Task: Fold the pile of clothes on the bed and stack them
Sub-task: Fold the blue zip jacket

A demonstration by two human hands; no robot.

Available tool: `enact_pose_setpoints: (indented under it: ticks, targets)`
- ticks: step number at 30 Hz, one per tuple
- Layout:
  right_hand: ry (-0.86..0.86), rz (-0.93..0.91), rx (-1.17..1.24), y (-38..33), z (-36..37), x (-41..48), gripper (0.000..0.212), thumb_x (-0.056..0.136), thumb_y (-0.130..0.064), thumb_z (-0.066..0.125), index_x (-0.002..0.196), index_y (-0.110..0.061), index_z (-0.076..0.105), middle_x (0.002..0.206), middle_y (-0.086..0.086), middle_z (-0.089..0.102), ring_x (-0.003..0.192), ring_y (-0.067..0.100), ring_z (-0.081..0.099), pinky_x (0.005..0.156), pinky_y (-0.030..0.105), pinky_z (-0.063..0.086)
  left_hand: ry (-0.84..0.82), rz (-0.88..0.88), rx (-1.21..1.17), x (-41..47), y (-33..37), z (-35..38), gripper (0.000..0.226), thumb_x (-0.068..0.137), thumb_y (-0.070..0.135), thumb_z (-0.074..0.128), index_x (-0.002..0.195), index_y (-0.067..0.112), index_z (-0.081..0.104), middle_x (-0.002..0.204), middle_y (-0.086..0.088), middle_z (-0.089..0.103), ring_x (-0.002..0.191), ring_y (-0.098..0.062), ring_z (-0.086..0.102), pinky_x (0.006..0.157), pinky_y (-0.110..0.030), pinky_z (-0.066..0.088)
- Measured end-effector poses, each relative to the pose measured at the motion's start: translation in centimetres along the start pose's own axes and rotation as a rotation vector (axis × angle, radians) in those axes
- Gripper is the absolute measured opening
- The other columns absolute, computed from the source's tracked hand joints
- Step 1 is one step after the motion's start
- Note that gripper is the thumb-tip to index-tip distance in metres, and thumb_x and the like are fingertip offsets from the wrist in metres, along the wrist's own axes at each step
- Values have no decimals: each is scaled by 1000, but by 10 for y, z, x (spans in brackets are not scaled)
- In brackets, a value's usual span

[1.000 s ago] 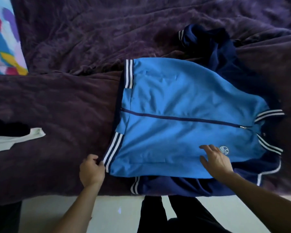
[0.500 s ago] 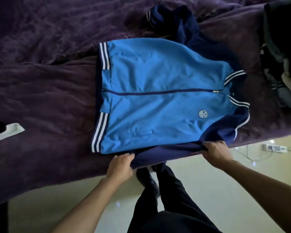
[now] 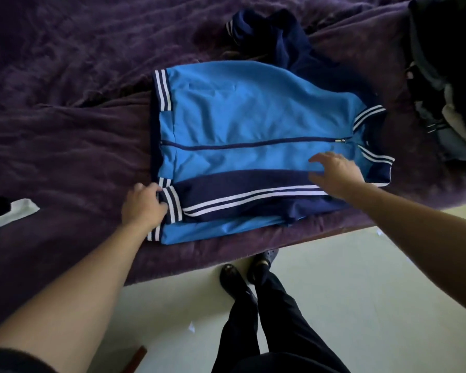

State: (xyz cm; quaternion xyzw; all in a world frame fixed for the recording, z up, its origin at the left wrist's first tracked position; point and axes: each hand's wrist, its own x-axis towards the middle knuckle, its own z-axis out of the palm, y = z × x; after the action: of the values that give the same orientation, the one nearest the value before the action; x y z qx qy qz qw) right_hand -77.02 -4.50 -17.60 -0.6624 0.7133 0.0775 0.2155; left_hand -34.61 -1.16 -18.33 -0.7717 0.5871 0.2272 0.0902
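Jacket lies lengthwise across the bed, collar pointing right; left hand pinches the sleeve cuff, right hand spread flat.

navy sleeve folded onto jacket

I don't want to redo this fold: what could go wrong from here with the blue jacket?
1. The left hand pinches only the cuff of the folded sleeve; letting go carelessly could let it spring crooked.
2. The far sleeve lies bunched beyond the jacket; folding it unsmoothed may trap creases.
3. The jacket sits near the bed edge and might slide off.
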Motion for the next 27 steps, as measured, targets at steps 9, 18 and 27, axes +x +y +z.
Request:
enact_pose_setpoints:
  ticks: [9,18,27]
  targets:
    - [-475,-100,-374,41,101,-35,72,91,-63,38,150,-38,7,162,-5,-1,148,18,2,113,52,20,-373,365,444,-14,23,97,82,88,31,56,151,37,4,161,-5,-10,148,-25,-7,116,-46,14]
    - [-236,-242,-445,36,94,-30,88,85,-55,55,152,-35,2,162,3,1,149,22,3,116,46,15,-388,307,568,-16,40,101,97,82,36,67,152,28,1,159,-14,-13,147,-31,-9,115,-52,14]
    - [-237,-49,39,14,96,-27,14,83,-22,55,95,-26,62,106,7,70,102,33,61,73,36,40,-234,354,350,-5,23,90,42,94,11,39,132,22,52,155,-1,31,143,-14,26,106,-34,31]
